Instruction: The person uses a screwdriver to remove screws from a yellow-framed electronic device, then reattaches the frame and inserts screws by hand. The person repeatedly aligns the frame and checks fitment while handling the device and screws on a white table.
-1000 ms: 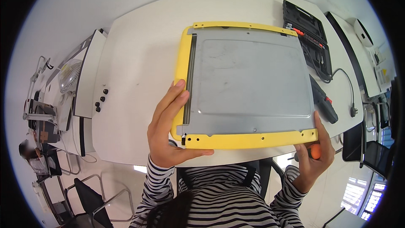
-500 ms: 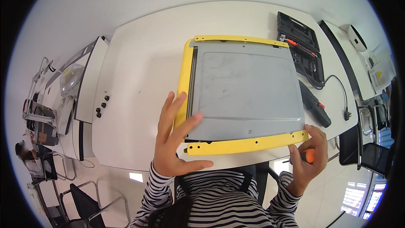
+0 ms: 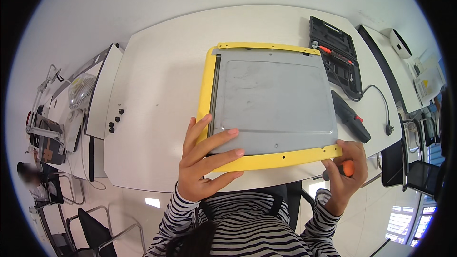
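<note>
A grey metal panel (image 3: 276, 95) with yellow edging lies flat on the table, its near edge covered by a yellow strip (image 3: 266, 161) with small holes. My left hand (image 3: 202, 164) rests on the near left corner, fingers spread over the panel and strip, thumb along the strip's near edge. At the strip's right end, my right hand (image 3: 350, 166) pinches the strip between thumb and forefinger. The same hand keeps a screwdriver (image 3: 346, 168) with an orange and black handle tucked in its palm; its shank points left, past the table's front edge.
A corded black power tool (image 3: 351, 119) with a red switch lies right of the panel. Behind it stands an open black tool case (image 3: 335, 54) holding bits. Several small black knobs (image 3: 117, 119) sit at the left of the white table (image 3: 157, 85). Chairs (image 3: 97, 228) stand around.
My left hand has come down onto the strip and panel corner, its fingers reaching further right. The strip's left end has gone under those fingers. My right hand stays at the right end.
</note>
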The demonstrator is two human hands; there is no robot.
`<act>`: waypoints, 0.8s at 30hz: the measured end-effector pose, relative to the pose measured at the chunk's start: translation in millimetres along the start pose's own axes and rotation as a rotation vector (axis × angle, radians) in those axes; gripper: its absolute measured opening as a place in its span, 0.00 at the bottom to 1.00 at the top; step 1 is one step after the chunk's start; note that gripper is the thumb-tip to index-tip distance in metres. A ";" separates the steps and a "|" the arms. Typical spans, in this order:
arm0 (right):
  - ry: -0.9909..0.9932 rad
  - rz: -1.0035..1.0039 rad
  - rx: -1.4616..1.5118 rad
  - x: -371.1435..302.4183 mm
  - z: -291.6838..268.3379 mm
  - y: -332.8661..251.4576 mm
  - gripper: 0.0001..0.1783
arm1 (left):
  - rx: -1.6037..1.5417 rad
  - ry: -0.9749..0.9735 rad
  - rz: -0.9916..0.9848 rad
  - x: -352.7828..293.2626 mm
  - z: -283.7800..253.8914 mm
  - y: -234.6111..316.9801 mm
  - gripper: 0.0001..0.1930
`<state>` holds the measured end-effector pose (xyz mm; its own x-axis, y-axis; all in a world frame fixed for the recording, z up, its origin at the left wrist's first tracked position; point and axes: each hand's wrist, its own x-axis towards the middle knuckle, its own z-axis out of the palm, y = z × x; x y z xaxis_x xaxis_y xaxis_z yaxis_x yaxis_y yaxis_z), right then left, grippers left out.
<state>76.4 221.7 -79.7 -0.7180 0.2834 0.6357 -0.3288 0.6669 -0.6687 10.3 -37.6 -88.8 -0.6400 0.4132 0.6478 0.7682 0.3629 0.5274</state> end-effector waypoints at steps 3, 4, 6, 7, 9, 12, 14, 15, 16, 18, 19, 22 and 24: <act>-0.005 -0.026 0.004 0.1 -0.6 2.3 0.22 | -0.021 -0.003 0.007 0.1 0.6 -1.3 0.18; -0.001 -0.033 0.004 -0.1 -0.4 2.4 0.22 | -0.024 -0.004 0.008 -0.3 0.8 -2.0 0.18; 0.000 -0.048 0.007 0.0 -0.2 3.0 0.22 | -0.029 -0.006 0.011 -0.6 1.0 -3.4 0.17; -0.004 -0.057 0.010 0.3 -0.1 3.4 0.22 | -0.033 -0.004 0.008 -1.0 0.9 -3.7 0.17; -0.009 -0.061 0.006 0.7 -0.6 2.9 0.22 | -0.040 0.000 0.002 -2.1 1.0 -3.4 0.17; -0.011 -0.055 -0.008 0.7 -1.4 1.8 0.22 | -0.108 0.021 -0.035 -2.2 1.6 -2.5 0.18; -0.008 -0.061 -0.009 -0.6 -1.3 2.4 0.22 | -0.112 0.031 -0.033 -4.2 3.0 -3.2 0.17; -0.008 -0.052 -0.009 -0.7 -1.5 2.0 0.22 | -0.115 0.035 -0.032 -5.0 3.6 -3.6 0.17; -0.008 -0.043 -0.010 -0.8 -1.5 1.5 0.23 | -0.105 0.036 -0.025 -5.1 3.8 -4.3 0.18; -0.006 -0.025 -0.042 -1.0 -1.9 -0.3 0.23 | -0.087 0.037 -0.009 -4.9 3.2 -5.9 0.19; -0.004 -0.017 -0.075 -0.9 -2.7 -2.1 0.24 | -0.128 0.030 -0.001 -2.8 0.9 -6.4 0.20; 0.062 0.003 -0.184 -2.9 -5.1 -11.9 0.26 | -0.255 0.014 0.001 13.4 -14.9 -12.7 0.25; 0.109 -0.020 -0.265 -9.9 -8.6 -18.0 0.26 | -0.350 0.009 -0.028 33.3 -25.1 -24.6 0.28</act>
<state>94.7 212.9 -70.6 -0.6381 0.3315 0.6949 -0.1596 0.8260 -0.5406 -29.5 -53.7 -66.4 -0.6618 0.3991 0.6346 0.7107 0.0648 0.7005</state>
